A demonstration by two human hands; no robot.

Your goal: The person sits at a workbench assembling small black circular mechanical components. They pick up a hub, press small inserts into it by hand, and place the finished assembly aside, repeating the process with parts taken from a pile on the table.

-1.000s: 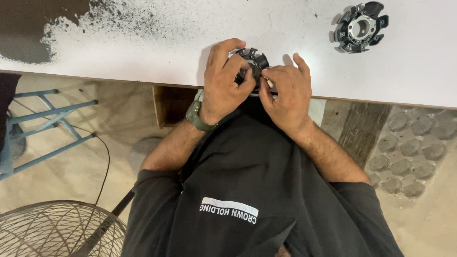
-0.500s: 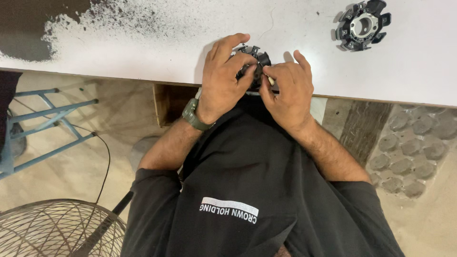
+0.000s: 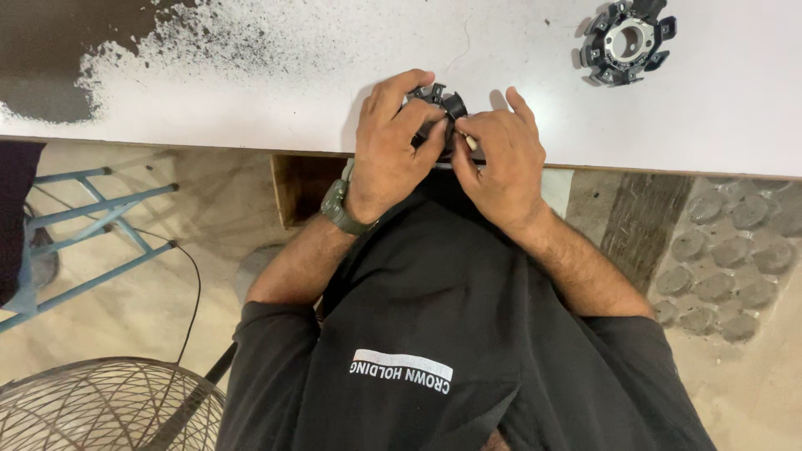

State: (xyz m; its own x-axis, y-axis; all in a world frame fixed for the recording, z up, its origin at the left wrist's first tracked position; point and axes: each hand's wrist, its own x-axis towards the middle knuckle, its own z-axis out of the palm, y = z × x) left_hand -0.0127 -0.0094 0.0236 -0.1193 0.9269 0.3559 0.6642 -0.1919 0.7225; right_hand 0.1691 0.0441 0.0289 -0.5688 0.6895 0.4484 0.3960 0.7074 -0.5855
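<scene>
Hands together at table edge (image 3: 209, 125), left hand (image 3: 393, 150) gripping black toothed ring (image 3: 439, 104), right hand (image 3: 497, 163) fingers apparently pinching small pale piece (image 3: 471, 143), matching ring (image 3: 628, 42) at two o'clock.

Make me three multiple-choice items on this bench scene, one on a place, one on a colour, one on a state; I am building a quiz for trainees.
1. Where does the second, untouched black ring part lie?
A. on the white table, far right
B. on the floor by the fan
C. on the blue frame

2. What colour is the watch on the left wrist?
A. red
B. dark green
C. white

3. How is the black part at the table's near edge held?
A. lying free, no hand on it
B. by one hand only
C. by both hands together

Answers:
1 A: the second black ring part sits alone on the white table, upper right.
2 B: the watch is dark green.
3 C: the left hand and right hand both close on the black part.
</scene>
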